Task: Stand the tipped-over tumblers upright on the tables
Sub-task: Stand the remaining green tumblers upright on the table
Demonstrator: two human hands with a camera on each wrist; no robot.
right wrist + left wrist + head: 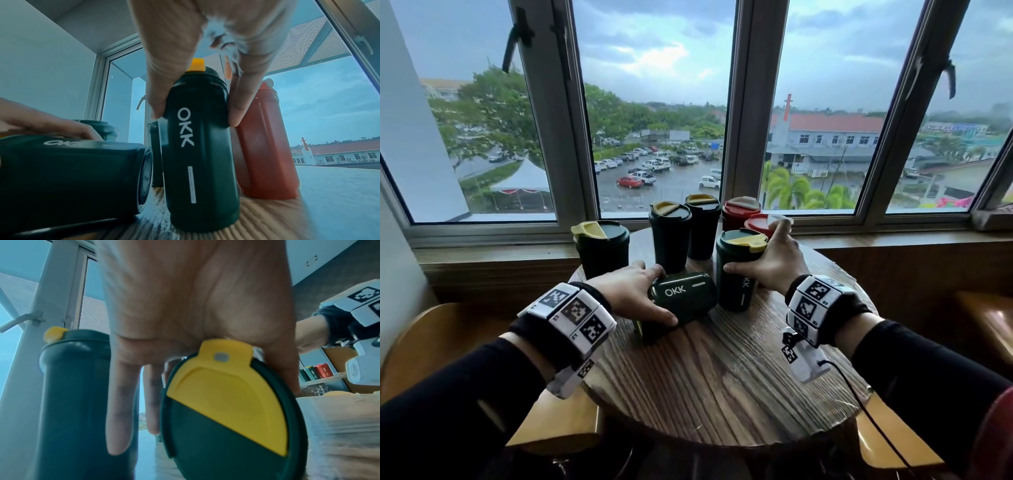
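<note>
A dark green tumbler point(683, 301) marked OKK lies on its side near the middle of the round wooden table point(722, 377). My left hand point(664, 295) grips it, thumb on the near side and fingers over the far side. Its yellow and green lid point(226, 410) faces the left wrist view, with two fingers hanging straight beside it. My right hand point(756, 246) grips an upright green tumbler point(736, 274) just under its lid. In the right wrist view this upright tumbler point(197, 146) stands on the table, next to the base of the lying tumbler point(72, 170).
Three more green tumblers point(604, 250) point(671, 236) point(702, 229) and two red ones point(739, 212) point(758, 222) stand upright at the table's far side by the window sill point(893, 240). Wooden chairs point(414, 342) point(893, 442) flank the table.
</note>
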